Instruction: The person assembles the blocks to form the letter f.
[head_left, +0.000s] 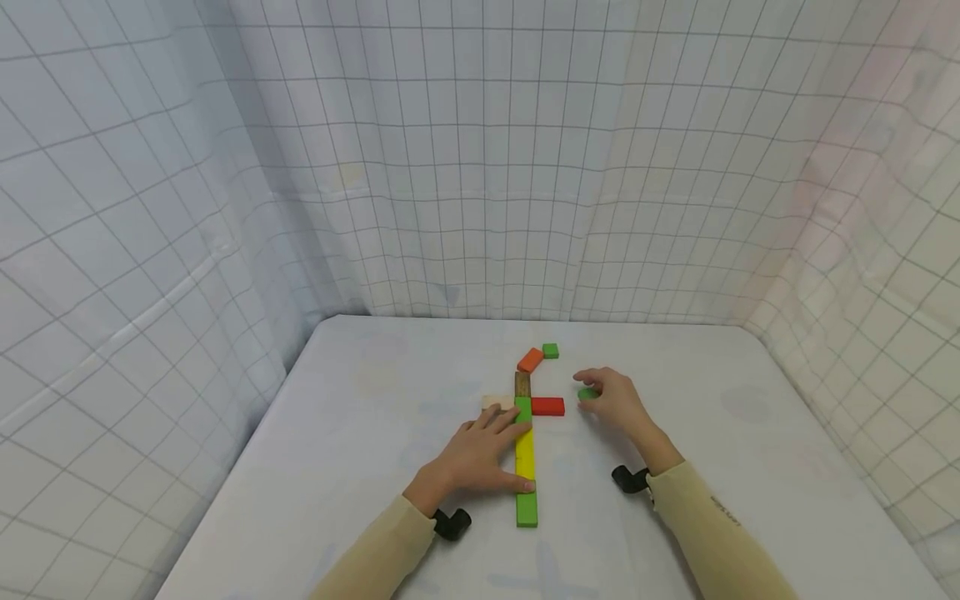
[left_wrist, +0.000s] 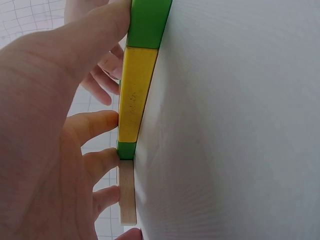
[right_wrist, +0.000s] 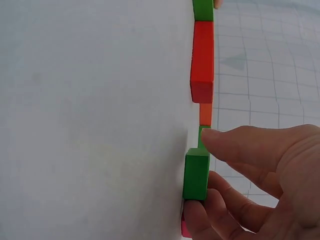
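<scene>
**Coloured blocks in a line on the white worktop**

The line of blocks (head_left: pixel 526 454) runs away from the person down the middle of the worktop (head_left: pixel 360 467). From the near end it goes: a green block (head_left: pixel 527 509), a long yellow block (head_left: pixel 525 454), a second green block (head_left: pixel 522 408), then a dark brown block (head_left: pixel 522 384). All are flat, painted wooden pieces with square edges, laid end to end. The yellow one shows some faint stamped marks on its side in the left wrist view, too blurred to read.

A red block (head_left: pixel 547 406) lies crosswise, its end against the right side of the line by the second green block. A pale, unpainted wood block (head_left: pixel 497 402) lies on the left side at the same spot. Further back, an orange block (head_left: pixel 530 360) sits at an angle just beyond the brown one, with a small green block (head_left: pixel 551 351) right beside it.

The left hand (head_left: pixel 480 454) lies flat on the worktop, fingers straight and pressed against the left side of the line, thumb touching near the join of the yellow and near green blocks. It grasps nothing.

The right hand (head_left: pixel 615 400) is off to the right of the red block, fingers curled over a small green piece (head_left: pixel 587 392) which it pinches between thumb and fingers against the worktop. The right wrist view shows a bit of pink (right_wrist: pixel 185 227) under the fingers; I cannot tell what that is.

The right sleeve (head_left: pixel 712 525) carries a short line of small print, unreadable. A gridded white curtain (head_left: pixel 480 167) surrounds the worktop.
</scene>
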